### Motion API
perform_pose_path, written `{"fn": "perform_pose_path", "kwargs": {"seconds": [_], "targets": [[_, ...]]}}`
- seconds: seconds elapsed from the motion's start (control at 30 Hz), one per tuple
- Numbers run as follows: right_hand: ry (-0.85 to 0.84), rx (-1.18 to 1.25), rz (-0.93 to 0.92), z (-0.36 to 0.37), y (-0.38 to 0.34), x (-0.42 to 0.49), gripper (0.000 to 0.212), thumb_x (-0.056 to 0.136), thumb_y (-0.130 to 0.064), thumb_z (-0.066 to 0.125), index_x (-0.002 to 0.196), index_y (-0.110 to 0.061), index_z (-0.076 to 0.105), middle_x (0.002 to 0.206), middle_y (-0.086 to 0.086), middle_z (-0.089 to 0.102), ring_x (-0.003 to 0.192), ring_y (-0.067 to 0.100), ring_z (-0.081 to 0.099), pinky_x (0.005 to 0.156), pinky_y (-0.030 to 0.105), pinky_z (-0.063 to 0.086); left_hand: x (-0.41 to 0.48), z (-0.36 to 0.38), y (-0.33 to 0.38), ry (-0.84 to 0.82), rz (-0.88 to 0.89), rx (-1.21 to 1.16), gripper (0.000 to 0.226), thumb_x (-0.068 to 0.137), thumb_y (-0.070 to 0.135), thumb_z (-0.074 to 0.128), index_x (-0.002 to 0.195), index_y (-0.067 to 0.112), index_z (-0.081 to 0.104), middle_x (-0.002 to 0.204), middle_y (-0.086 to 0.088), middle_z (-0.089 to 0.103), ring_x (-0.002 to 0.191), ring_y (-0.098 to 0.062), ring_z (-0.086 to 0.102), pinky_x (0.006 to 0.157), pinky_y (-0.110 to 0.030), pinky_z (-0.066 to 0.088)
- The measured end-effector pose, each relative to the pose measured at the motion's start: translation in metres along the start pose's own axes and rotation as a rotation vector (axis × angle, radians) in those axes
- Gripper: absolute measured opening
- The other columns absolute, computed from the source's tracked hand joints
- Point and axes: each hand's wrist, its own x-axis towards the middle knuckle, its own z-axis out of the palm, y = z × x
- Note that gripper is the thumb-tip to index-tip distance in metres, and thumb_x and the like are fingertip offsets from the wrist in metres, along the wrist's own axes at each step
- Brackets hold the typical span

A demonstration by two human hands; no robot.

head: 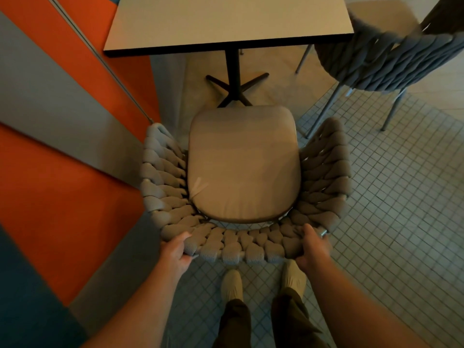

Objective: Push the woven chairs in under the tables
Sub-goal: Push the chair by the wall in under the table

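1. Woven chair (247, 169) stands directly ahead of the grip, its open front facing the table (227, 21) and its curved back rail nearest the person.
2. Left hand (175, 249) is closed over the back rail at its left end, fingers wrapped onto the thick weave; right hand (312, 247) is closed over the same rail at its right end. Both are gripping the chair, one to either side of its centre line.
3. Seat cushion (243, 164) lies just beyond the grip, and its front edge falls short of the table's near edge, so the seat is not yet under the top.
4. Long axis of the chair, from back rail to seat front, runs straight away from the grip toward the table pedestal (232, 74), which sits just past the seat front and close to that line.
5. Neither hand is nearer the table; they sit level, so an even forward push from both looks right, judging by this layout.
6. Left of the grip, the chair's left arm is close to the orange and grey wall (62, 159); any drift that way could scrape it.
7. Ahead and to the right of the grip, a second woven chair (376, 64) stands at the table's right side, apart from the held one.
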Motion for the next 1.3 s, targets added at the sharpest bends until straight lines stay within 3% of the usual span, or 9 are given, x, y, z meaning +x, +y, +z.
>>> {"fn": "perform_pose_path", "kwargs": {"seconds": [0.27, 0.47, 0.6, 0.73, 0.87, 0.97, 1.13, 1.23, 1.3], "targets": [[0.009, -0.024, 0.003, 0.009, -0.001, 0.003, 0.041, 0.091, -0.011, 0.066, 0.130, -0.017, 0.055, 0.113, 0.013, 0.065, 0.100, 0.036, 0.066, 0.088, 0.062, 0.053, 0.018, -0.010, -0.001, 0.023, 0.010, -0.013, 0.071, 0.094, -0.004, 0.065, 0.151, 0.032, 0.044, 0.143, -0.017, 0.058, 0.104, -0.039, 0.065, 0.056, -0.060, 0.060], [-0.027, -0.028, 0.012, 0.017, -0.002, 0.003, 0.043, 0.091, -0.012, 0.067, 0.131, -0.016, 0.054, 0.114, 0.013, 0.066, 0.098, 0.034, 0.067, 0.087, 0.062, 0.054, 0.012, -0.004, 0.009, 0.003, 0.035, 0.006, 0.063, 0.097, -0.003, 0.061, 0.151, 0.025, 0.045, 0.144, -0.018, 0.058, 0.102, -0.036, 0.065, 0.068, -0.059, 0.055], [-0.032, -0.023, -0.008, 0.019, 0.006, 0.003, 0.043, 0.090, -0.010, 0.067, 0.130, -0.019, 0.055, 0.115, 0.013, 0.066, 0.099, 0.035, 0.067, 0.087, 0.062, 0.054, 0.008, -0.002, 0.016, -0.018, 0.041, 0.008, 0.064, 0.098, -0.006, 0.056, 0.154, 0.023, 0.041, 0.145, -0.019, 0.056, 0.127, -0.042, 0.058, 0.083, -0.063, 0.048], [-0.010, -0.032, 0.008, 0.011, 0.012, 0.002, 0.040, 0.092, -0.014, 0.066, 0.130, -0.020, 0.055, 0.117, 0.013, 0.065, 0.102, 0.035, 0.066, 0.089, 0.062, 0.053, 0.007, -0.013, 0.009, 0.000, 0.023, 0.036, 0.063, 0.098, -0.004, 0.058, 0.152, 0.023, 0.042, 0.144, -0.018, 0.058, 0.112, -0.039, 0.063, 0.073, -0.060, 0.053], [-0.004, -0.039, 0.027, 0.004, 0.018, -0.003, 0.042, 0.093, -0.015, 0.066, 0.133, -0.021, 0.054, 0.118, 0.011, 0.063, 0.105, 0.035, 0.065, 0.090, 0.062, 0.052, 0.000, -0.017, 0.004, 0.030, 0.029, 0.029, 0.068, 0.097, -0.007, 0.059, 0.153, 0.025, 0.036, 0.145, -0.018, 0.053, 0.133, -0.044, 0.053, 0.097, -0.069, 0.043], [0.002, -0.111, -0.006, 0.003, 0.014, -0.009, 0.043, 0.092, -0.015, 0.066, 0.133, -0.018, 0.053, 0.115, 0.011, 0.062, 0.101, 0.033, 0.063, 0.090, 0.058, 0.053, 0.001, -0.018, 0.003, 0.063, 0.058, 0.058, 0.068, 0.095, -0.004, 0.064, 0.150, 0.026, 0.039, 0.142, -0.013, 0.056, 0.130, -0.040, 0.056, 0.095, -0.066, 0.047], [-0.001, -0.435, -0.066, 0.001, 0.003, -0.022, 0.033, 0.089, -0.014, 0.068, 0.119, -0.008, 0.054, 0.110, 0.015, 0.059, 0.100, 0.036, 0.060, 0.079, 0.051, 0.056, -0.014, -0.017, 0.000, 0.171, 0.222, 0.386, 0.070, 0.093, 0.005, 0.068, 0.152, 0.015, 0.033, 0.148, -0.011, 0.050, 0.130, -0.036, 0.054, 0.105, -0.061, 0.049], [-0.045, -0.673, -0.157, -0.003, -0.009, -0.034, 0.010, 0.091, -0.015, 0.062, 0.088, -0.007, 0.058, 0.100, 0.017, 0.064, 0.089, 0.034, 0.063, 0.080, 0.051, 0.058, -0.034, -0.017, 0.002, 0.216, 0.366, 0.748, 0.080, 0.090, 0.010, 0.069, 0.157, 0.004, 0.025, 0.155, -0.021, 0.042, 0.139, -0.039, 0.046, 0.113, -0.052, 0.044], [-0.065, -0.847, -0.253, -0.008, -0.017, -0.048, 0.016, 0.091, -0.018, 0.061, 0.077, -0.011, 0.056, 0.092, 0.013, 0.062, 0.080, 0.027, 0.059, 0.080, 0.042, 0.056, -0.050, -0.016, 0.003, 0.179, 0.408, 0.973, 0.082, 0.092, 0.014, 0.069, 0.159, 0.001, 0.023, 0.160, -0.023, 0.035, 0.145, -0.038, 0.039, 0.118, -0.048, 0.039]]}}
